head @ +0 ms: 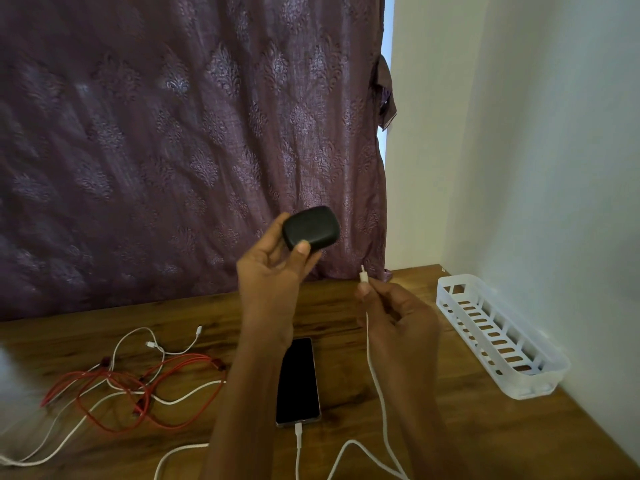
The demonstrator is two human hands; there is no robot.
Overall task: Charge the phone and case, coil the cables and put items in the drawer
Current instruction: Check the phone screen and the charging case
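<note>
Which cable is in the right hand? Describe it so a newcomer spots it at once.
On the wooden table, look right of the dark phone to the raised right hand. The white cable climbs from the near edge into its pinch, plug pointing up. Unlike the plugged-in cable at the phone and the red-and-white tangle at left, its plug is free.

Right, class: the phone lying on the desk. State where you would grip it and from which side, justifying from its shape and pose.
Pinch the phone across its two long edges, coming from above: it lies flat, screen up. Avoid the near end, where a white cable is plugged in.
</note>
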